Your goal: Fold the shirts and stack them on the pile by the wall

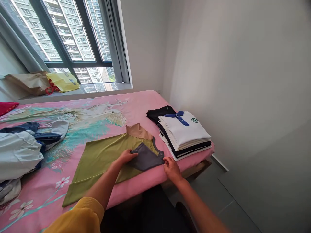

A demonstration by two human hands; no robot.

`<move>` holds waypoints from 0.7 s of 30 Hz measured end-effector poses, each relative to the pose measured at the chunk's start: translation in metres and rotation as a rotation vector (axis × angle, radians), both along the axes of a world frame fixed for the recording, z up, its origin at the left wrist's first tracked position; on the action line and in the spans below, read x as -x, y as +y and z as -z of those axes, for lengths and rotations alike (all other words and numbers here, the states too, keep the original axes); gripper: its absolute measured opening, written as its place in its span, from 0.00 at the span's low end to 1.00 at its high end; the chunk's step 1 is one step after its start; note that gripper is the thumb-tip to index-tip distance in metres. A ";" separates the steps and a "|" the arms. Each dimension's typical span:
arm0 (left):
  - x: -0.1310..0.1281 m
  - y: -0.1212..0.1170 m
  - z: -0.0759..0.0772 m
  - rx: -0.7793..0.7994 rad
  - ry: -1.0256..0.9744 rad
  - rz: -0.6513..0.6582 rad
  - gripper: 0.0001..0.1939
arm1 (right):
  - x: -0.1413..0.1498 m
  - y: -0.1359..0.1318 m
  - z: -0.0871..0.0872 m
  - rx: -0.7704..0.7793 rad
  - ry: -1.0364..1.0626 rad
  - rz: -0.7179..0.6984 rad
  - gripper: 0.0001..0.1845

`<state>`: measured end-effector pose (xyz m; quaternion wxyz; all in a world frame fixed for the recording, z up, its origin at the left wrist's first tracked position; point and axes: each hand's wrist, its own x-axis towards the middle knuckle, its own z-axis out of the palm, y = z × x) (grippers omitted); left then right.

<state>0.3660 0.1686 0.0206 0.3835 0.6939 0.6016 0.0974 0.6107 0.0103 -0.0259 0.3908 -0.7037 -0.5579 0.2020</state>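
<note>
An olive green T-shirt (102, 158) with one tan sleeve and one grey sleeve (147, 157) lies flat on the pink bedsheet (136, 103). My left hand (126, 156) rests flat on the shirt, its fingers on the folded-in grey sleeve. At the shirt's shoulder by the bed edge, my right hand (172, 168) pinches the corner of the grey sleeve. A stack of folded clothes (183, 134), topped by a white polo with a blue collar, sits just right of the shirt.
A heap of unfolded white and blue clothes (21, 150) lies at the left of the bed. Brown and yellow bags (46, 82) rest on the window sill. A white wall runs along the right, with grey floor (243, 200) below.
</note>
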 end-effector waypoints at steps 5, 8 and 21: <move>-0.005 0.004 0.000 0.178 -0.166 0.004 0.09 | -0.014 0.019 -0.019 0.339 -0.037 -0.120 0.16; -0.004 0.003 0.002 0.170 -0.255 -0.018 0.13 | -0.018 0.026 -0.018 0.396 -0.023 -0.129 0.11; -0.003 0.012 0.014 0.121 -0.161 -0.073 0.11 | -0.013 0.027 -0.016 0.431 -0.094 -0.070 0.07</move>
